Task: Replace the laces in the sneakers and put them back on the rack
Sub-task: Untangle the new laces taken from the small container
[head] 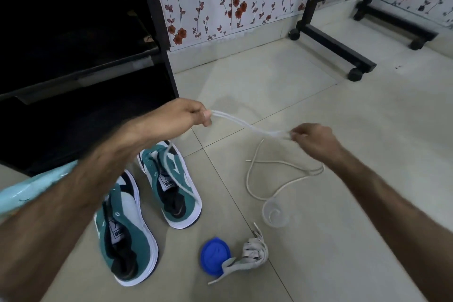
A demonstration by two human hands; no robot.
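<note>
Two green-and-white sneakers stand side by side on the floor tiles: the far sneaker (pixel 175 186) and the near sneaker (pixel 127 238), partly under my left forearm. My left hand (pixel 186 113) grips one end of a doubled white lace (pixel 247 126); my right hand (pixel 311 140) pinches the other end, so the lace is stretched in the air between them. A strand of it hangs from my left hand down onto the far sneaker. A thin cream lace (pixel 274 179) lies loose on the floor under my right hand. A bundle of flat grey laces (pixel 250 252) lies nearer.
A black shoe rack (pixel 81 61) with dark shelves stands at the left. A blue round lid (pixel 214 256) touches the grey bundle, with a clear plastic cup (pixel 275 214) beside it. A black wheeled stand (pixel 335 46) is at the back right by the floral wall.
</note>
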